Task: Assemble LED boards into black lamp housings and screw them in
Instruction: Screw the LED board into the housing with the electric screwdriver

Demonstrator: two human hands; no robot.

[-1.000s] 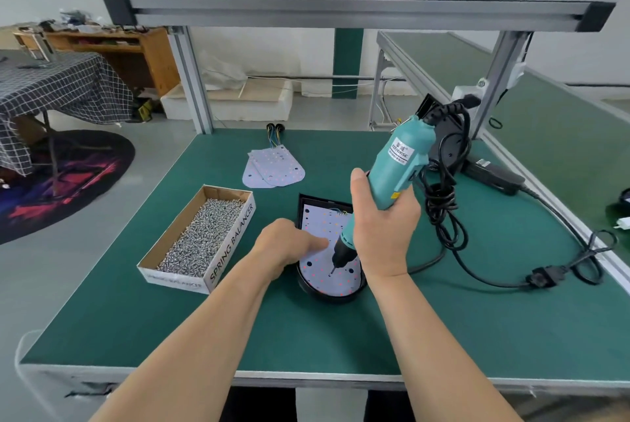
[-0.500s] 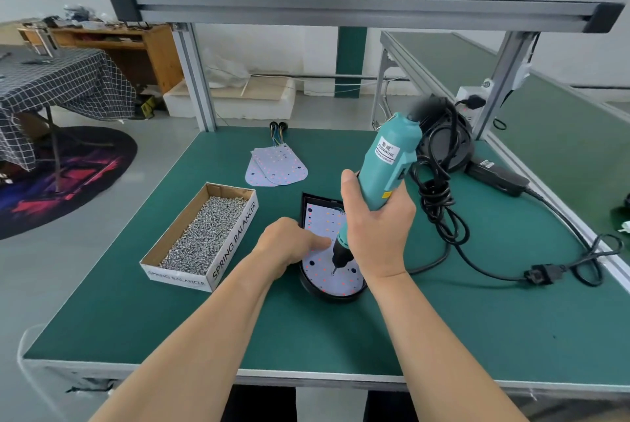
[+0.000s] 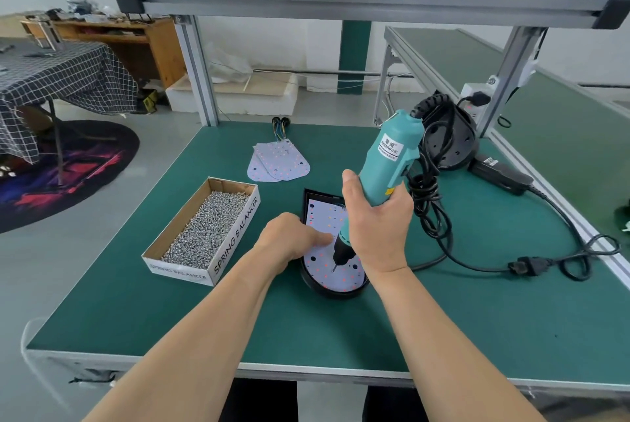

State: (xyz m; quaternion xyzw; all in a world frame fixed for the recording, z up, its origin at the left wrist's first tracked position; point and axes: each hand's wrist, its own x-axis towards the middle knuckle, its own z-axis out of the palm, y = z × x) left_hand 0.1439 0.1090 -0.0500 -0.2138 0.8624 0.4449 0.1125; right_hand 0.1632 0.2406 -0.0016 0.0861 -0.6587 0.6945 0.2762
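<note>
Risks skating the tilted teal electric screwdriver (image 3: 385, 162), clenched in right fingers (image 3: 397, 205), off target into left fingers (image 3: 320, 239) pressing the white LED board (image 3: 344, 280).

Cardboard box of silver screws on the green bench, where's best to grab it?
Probably pinch the brown cardboard box across its two long walls at mid-length, coming from above; it is long, open-topped and heaped with loose silver screws, so keep it level.

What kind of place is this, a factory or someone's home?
Probably a small assembly workshop: a green-topped workbench, a box of screws, and the right hand holding an electric screwdriver to an LED board.
</note>
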